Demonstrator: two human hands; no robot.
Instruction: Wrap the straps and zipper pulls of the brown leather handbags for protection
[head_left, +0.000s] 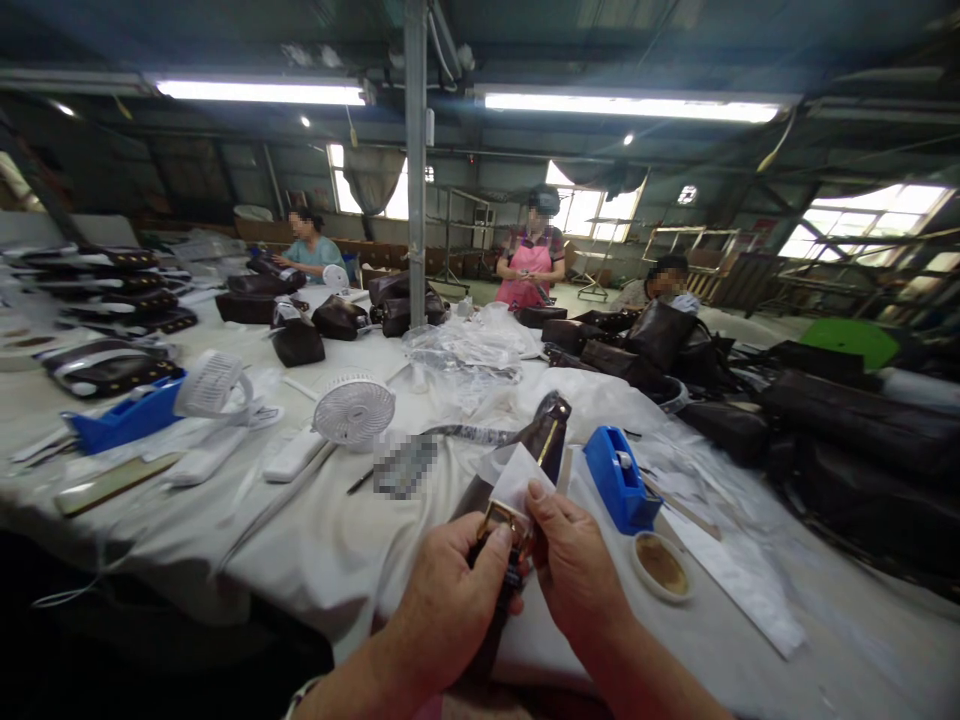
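Observation:
My left hand [454,585] is closed around a dark strap with a gold-coloured buckle [495,513], the thumb pressing just below its frame. Between the thumb and fingers of my right hand [574,550] is a thin white sheet [519,478], held up against the buckle. Just behind both hands lies a dark brown leather bag [551,435] with a gold zip, partly covered by the sheet. My fingers hide much of the strap.
Right of my hands are a blue tape dispenser [619,480] and a tape roll [664,567]. Two white fans [354,408] and another blue dispenser [124,415] stand left. Dark bags [660,335] are piled at right. A post [417,170] rises ahead; several people work beyond.

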